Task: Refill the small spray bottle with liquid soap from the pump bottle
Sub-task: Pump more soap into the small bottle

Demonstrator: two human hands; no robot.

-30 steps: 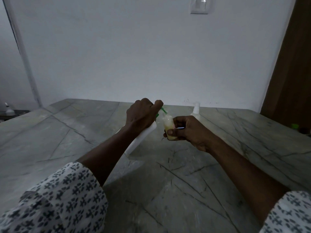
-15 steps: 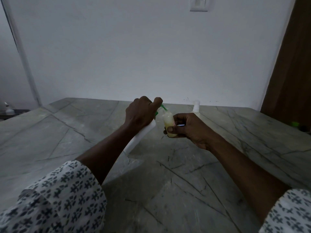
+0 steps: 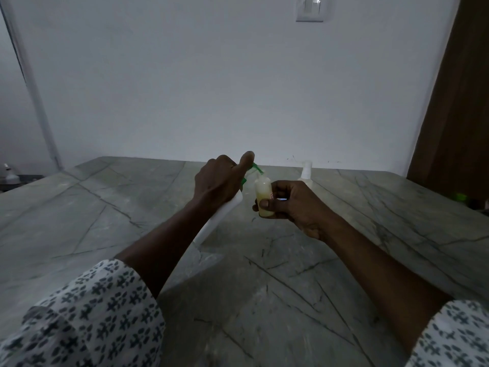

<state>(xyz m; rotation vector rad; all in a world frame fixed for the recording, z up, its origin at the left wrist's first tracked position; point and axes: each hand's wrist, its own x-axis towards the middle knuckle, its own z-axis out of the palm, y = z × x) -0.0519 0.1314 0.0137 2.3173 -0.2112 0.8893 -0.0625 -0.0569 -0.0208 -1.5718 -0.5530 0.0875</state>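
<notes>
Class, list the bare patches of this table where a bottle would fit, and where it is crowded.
Bare: the table left of the pump bottle, and the near stretch between both forearms. Crowded: the middle, where the left hand, right hand, small bottle and white sprayer cluster.

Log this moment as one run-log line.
phase: filling | left hand grips tilted pump bottle, thumb over green spout | right hand holds small spray bottle under it, partly filled with yellowish liquid

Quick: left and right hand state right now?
Left hand: grips the tilted pump bottle.
Right hand: holds the small spray bottle under the green nozzle.
</notes>
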